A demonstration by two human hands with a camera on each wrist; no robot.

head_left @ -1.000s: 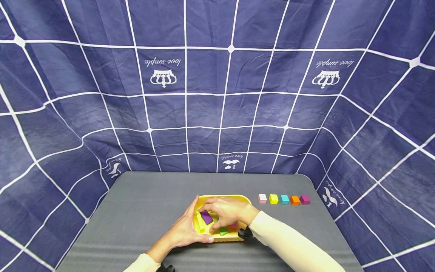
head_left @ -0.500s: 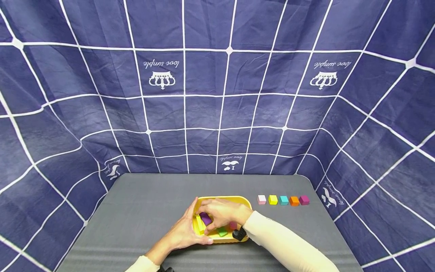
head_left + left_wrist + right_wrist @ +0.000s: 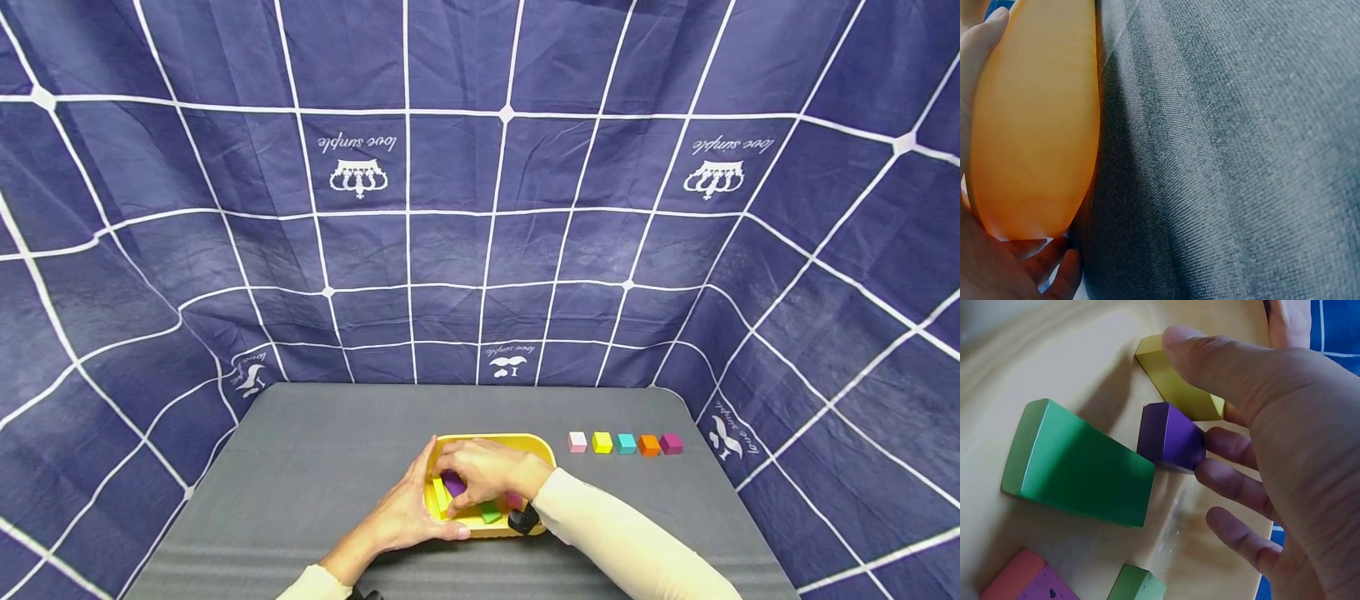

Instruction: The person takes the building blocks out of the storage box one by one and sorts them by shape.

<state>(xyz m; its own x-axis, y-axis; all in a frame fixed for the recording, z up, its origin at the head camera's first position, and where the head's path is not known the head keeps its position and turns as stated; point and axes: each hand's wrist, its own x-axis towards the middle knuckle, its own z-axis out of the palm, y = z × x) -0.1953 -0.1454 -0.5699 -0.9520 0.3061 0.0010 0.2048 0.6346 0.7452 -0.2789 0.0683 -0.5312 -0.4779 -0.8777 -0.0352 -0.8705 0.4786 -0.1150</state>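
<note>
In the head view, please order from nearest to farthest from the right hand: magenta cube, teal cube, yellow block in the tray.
1. Yellow block, left end of tray.
2. Teal cube, middle of the row.
3. Magenta cube, row's right end.

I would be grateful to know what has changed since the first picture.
The right hand has shifted left inside the tray, its thumb reaching the yellow block; whether its grip has closed is unclear. The left hand still holds the tray, and the cubes keep their row.
</note>
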